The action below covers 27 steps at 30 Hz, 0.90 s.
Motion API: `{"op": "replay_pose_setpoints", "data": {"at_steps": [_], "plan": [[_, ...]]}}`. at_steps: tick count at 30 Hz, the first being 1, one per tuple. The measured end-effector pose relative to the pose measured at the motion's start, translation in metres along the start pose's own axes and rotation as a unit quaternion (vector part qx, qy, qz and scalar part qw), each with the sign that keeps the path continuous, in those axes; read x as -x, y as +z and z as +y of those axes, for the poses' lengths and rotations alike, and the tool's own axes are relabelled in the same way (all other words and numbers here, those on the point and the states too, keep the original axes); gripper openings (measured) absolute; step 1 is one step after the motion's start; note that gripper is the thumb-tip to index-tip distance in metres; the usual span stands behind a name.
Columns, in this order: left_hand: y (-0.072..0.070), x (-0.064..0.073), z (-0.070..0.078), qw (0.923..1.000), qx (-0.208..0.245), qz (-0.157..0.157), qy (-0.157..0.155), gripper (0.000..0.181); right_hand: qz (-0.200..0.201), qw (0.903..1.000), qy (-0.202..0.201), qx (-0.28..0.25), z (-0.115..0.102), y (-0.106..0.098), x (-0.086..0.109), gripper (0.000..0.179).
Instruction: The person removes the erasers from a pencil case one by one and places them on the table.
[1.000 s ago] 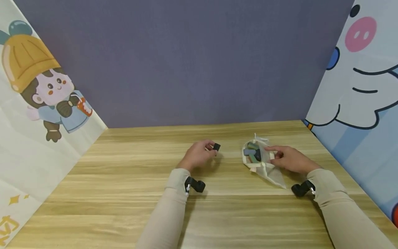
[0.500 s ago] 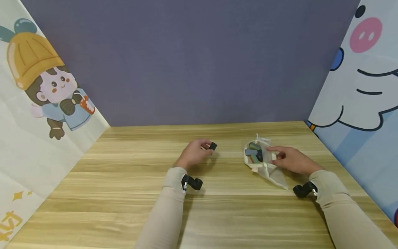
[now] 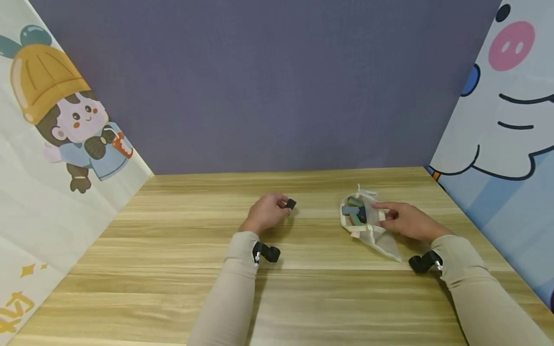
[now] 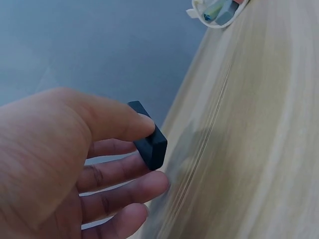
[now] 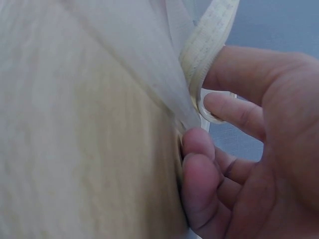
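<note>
My left hand [image 3: 265, 214] pinches a small black block [image 4: 152, 144] between thumb and fingers, held above the wooden table left of the bag. The block has flat faces and bevelled edges in the left wrist view. Farther right, a whitish mesh pouch [image 3: 375, 239] lies on the table with its mouth held open. Several coloured blocks [image 3: 350, 210] show inside it, grey-blue, green, reddish and dark. My right hand [image 3: 407, 222] grips the pouch's right rim. In the right wrist view, fingers hold the pale fabric edge [image 5: 212, 45]; part of the grip is hidden by the cloth.
The wooden table [image 3: 173, 288] runs back to a dark grey-blue panel [image 3: 285, 86]. Cartoon-printed sheets stand along the left side [image 3: 26, 202] and right side [image 3: 519, 149]. Each wrist carries a small black camera mount [image 3: 268, 253].
My left hand has moved a little left with the black block, away from the pouch. The right hand keeps its hold on the pouch rim, and the view has shifted slightly.
</note>
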<state>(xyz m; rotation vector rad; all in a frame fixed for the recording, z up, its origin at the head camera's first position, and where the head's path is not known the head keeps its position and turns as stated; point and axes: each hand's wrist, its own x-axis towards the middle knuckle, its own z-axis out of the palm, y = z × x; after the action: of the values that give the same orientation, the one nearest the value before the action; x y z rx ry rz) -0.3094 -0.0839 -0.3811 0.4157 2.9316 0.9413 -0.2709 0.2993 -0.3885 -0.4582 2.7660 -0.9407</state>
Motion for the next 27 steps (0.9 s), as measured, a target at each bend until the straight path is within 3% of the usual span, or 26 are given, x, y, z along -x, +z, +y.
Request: {"op": "replay_pose_setpoints", "data": {"at_steps": [12, 27], "plan": [[-0.0012, 0.0021, 0.0017, 0.9981, -0.061, 0.003, -0.004, 0.029, -0.002, 1.0, 0.005, -0.005, -0.0003, 0.0005, -0.0011, 0.061], [-0.0028, 0.0047, 0.0012, 0.995, -0.099, 0.015, -0.002, 0.027, 0.001, 0.9999, 0.005, 0.013, 0.0032, 0.001, -0.0032, 0.06]]}}
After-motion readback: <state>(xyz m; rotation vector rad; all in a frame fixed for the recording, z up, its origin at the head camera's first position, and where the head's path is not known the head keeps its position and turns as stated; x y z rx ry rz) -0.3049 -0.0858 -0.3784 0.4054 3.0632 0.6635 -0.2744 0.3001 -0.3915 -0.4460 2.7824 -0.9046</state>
